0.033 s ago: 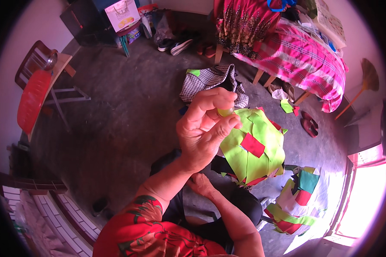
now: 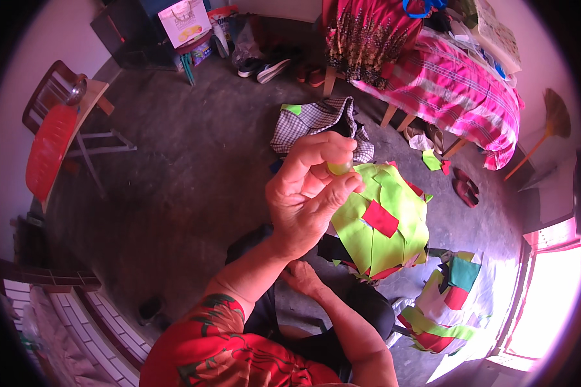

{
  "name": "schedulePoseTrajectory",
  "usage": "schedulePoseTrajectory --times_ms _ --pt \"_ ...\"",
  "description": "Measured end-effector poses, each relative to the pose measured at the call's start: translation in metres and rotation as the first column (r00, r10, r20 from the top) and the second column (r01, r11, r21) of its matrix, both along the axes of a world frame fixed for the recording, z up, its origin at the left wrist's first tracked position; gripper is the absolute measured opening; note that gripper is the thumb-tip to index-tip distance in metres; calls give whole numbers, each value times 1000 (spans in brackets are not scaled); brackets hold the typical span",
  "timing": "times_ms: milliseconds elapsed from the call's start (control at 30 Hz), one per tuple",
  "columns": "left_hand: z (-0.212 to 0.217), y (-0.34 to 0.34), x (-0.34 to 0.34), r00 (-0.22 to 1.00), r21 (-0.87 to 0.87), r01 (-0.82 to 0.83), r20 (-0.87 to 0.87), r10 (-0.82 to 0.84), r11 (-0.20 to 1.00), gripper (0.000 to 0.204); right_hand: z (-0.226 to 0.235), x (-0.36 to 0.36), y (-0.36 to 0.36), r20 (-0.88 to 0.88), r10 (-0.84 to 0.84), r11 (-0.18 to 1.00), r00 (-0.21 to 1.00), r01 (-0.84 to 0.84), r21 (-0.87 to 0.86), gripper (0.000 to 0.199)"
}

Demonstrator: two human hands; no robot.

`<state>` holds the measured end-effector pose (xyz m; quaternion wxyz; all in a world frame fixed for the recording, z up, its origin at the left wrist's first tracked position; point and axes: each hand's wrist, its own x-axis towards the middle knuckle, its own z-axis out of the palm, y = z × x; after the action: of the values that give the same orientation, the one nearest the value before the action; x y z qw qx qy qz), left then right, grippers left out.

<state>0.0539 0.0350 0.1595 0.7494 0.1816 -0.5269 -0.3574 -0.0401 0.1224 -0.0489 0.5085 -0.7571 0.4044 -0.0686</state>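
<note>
A person seated low holds the left hand [image 2: 306,193] up in mid-view, its grip drawn nearly together: thumb below, curled fingers above, clamped on one small yellow-green thing [image 2: 339,168] whose exact kind cannot be made out. The thing sits between thumb and fingertips, in line of sight just above the edge of a bright-green layered cloth [image 2: 368,242]. The right hand [image 2: 303,278] rests low by the dark trousers [image 2: 368,303], partly behind the left forearm; whether its grip is apart or together cannot be told.

One red rectangular patch [image 2: 381,218] lies on the green cloth. Beyond the raised fingers, one black-and-white checked cloth [image 2: 316,122] is spread on the dark floor [image 2: 174,161], a single green patch at its corner. To the right stands one heap of green, red, teal and white scraps [image 2: 457,297]; farther off, one loose green scrap [image 2: 432,160] and one smaller red scrap [image 2: 445,167] lie near two dark-red shoes [image 2: 465,188]. At left, one bench [image 2: 91,97] carries one red tub [image 2: 50,151] and one metal bowl [image 2: 77,93].

The left forearm slants up and rightward from a red patterned sleeve [image 2: 193,335], wrist bent, palm side partly showing. The right forearm angles in from lower right, its hand pointing up and left.
</note>
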Motion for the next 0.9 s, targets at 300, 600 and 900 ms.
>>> schedulePoseTrajectory --times_ms 300,600,900 --pt "8 4 -4 992 104 46 -120 -33 993 23 -9 1 0 42 -10 1000 999 9 18 31" --pt "1 1 7 909 181 371 -269 -317 911 33 -11 -2 -2 47 -34 999 998 33 23 28" --pt "1 -5 15 732 183 570 -557 -393 801 39 -13 1 -1 74 -34 999 997 34 7 28"
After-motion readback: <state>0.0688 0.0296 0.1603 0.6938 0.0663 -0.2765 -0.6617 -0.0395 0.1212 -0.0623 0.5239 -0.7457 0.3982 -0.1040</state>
